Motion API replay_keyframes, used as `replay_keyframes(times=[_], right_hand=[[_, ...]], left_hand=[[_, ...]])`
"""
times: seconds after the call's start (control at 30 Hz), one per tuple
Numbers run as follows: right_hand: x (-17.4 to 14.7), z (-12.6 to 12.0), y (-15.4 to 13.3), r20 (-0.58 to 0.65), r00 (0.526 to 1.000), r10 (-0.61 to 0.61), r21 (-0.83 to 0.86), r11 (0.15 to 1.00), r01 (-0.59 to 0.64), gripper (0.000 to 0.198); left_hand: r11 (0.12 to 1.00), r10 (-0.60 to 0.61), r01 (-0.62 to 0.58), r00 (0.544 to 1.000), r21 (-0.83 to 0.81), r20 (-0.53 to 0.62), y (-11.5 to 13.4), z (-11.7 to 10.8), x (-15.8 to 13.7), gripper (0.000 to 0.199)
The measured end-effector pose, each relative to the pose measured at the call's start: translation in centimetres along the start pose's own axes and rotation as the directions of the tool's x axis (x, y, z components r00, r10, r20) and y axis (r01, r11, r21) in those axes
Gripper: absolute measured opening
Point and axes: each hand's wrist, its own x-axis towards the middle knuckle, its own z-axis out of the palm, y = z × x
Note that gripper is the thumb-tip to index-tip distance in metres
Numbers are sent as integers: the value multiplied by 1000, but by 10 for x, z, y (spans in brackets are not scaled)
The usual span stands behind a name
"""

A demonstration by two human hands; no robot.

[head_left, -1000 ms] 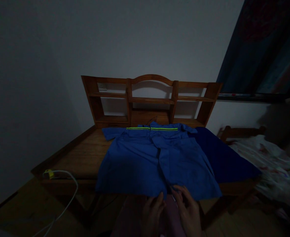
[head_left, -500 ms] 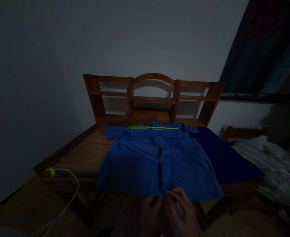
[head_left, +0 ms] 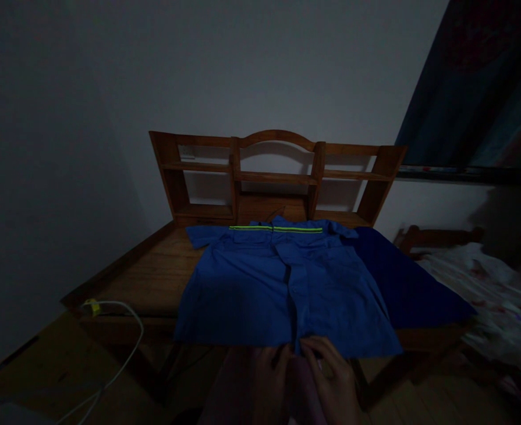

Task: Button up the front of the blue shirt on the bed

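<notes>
- Dim room, head view; a blue work shirt (head_left: 282, 289) lies spread flat, front side up, on a wooden desk (head_left: 154, 277), its hem hanging just over the near edge.
- Two yellow-green reflective stripes (head_left: 276, 228) run across the shirt's chest at the far end, near the collar.
- The shirt's front opening runs down the middle as a dark slit, from the chest to the hem.
- Left hand (head_left: 272, 378) sits at the bottom of the hem, just left of the opening, fingertips on the cloth edge. Too dark to tell whether the fingers pinch the fabric or only touch it.
- Right hand (head_left: 331, 381) sits just right of the opening, fingers curled over the hem edge and touching the cloth; whether it grips is also unclear.
- The two hands are close together, nearly touching, at the lower middle of the shirt.
- A darker blue cloth (head_left: 402, 283) lies beside the shirt on the right, partly under it.
- A wooden shelf unit (head_left: 273, 177) with an arched top stands at the back of the desk, against the wall.
- A white cable (head_left: 125, 348) with a yellow tag hangs off the desk's left front corner.
- A pale patterned fabric (head_left: 486, 295) lies to the far right, blurred.
</notes>
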Motion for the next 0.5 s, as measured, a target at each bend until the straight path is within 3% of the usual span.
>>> replay_keyframes(times=[0.23, 0.5], right_hand=[[5, 0, -10, 19, 980, 198, 129, 972, -198, 18], [6, -1, 4, 50, 990, 135, 42, 990, -137, 15]], left_hand=[[995, -4, -1, 999, 98, 43, -2, 1, -1, 22], [987, 11, -7, 1000, 159, -24, 17, 0, -5, 20]])
